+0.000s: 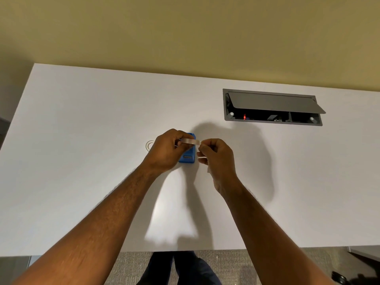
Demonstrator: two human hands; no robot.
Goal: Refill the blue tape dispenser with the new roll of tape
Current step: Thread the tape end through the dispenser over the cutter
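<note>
White worktop (82, 140) against a yellow-green wall (185, 27), grey carpet below its near edge. Far left of the action: a clear, empty-looking ring (149, 145) lies flat on the worktop, partly hidden behind the left hand; can't tell if it's a spent core or something else. Left hand (167, 150) is curled, fingers (181, 139) pinched on the roll of tape (186, 141), held above the worktop; most of the roll is hidden in the grip. A strip of clear tape (192, 141) runs rightward from it. Directly under and behind that: blue tape dispenser (188, 156), lying on the worktop between the two hands, a slotted end facing the near edge, its left side covered by the left hand. Right hand (216, 156) is also curled, thumb and forefinger pressed together on the free end of the strip; a second pale sliver shows at its lower fingers, unclear what. Hands are close, not touching. Far right, well apart: recessed grey cable box (271, 108) in the worktop, lid propped open, a small red light inside.
</note>
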